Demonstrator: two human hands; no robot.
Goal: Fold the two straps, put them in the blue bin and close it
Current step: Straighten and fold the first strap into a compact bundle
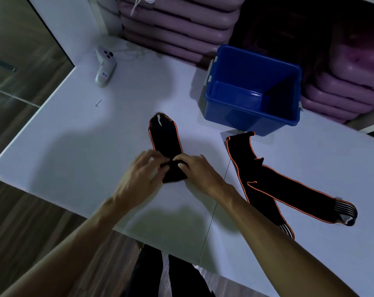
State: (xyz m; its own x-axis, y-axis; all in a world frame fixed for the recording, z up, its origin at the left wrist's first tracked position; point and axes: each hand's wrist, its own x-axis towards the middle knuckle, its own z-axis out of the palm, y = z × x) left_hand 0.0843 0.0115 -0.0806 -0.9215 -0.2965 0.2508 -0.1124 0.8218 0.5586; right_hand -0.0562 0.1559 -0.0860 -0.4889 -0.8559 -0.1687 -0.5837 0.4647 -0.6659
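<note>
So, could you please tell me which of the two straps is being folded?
The strap at the table's middle, gripped by both hands; the strap right of it lies spread out, untouched.

The white controller (105, 67) carries a small sticker with blue marks, too blurred to read.

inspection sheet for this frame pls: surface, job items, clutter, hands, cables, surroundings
Surface: white table, rounded corner at left, a seam running across it near the right forearm.
Job's things: first strap being folded under both hands; second strap lies unfolded to the right, crossed over itself; blue bin open, nothing seen inside, no lid in view.
Clutter: white controller at far left; small screw nearer the edge.
Hands: left hand and right hand both pinch the first strap's near end.
Cables: thin white cord beside the controller.
Surroundings: stacked pink trays behind the table; wood-look floor.
</note>
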